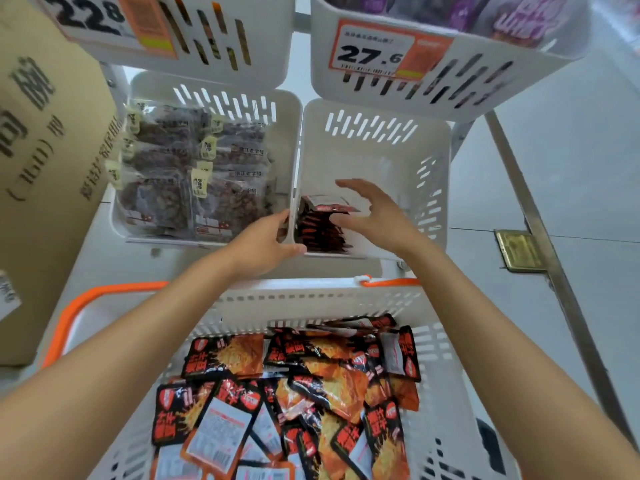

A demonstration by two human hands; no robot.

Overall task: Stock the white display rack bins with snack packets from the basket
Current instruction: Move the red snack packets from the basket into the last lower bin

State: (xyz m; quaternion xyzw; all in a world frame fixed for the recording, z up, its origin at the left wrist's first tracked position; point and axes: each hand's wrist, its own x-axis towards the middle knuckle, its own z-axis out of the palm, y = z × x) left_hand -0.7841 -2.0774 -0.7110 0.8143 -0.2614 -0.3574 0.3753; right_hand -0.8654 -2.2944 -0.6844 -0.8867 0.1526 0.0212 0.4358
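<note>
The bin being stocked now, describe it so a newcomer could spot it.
On the white display rack, look at the lower row: the right-hand bin, under the 27.6 price tag. Unlike its left neighbour packed with clear packets, it holds only one small stack of red-and-black packets.

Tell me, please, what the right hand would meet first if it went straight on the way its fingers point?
Probably the left wall of the white bin: the open right hand hovers over the stacked packets, fingers pointing up-left. Depth is unclear, so it might brush the top of that stack first.
</note>
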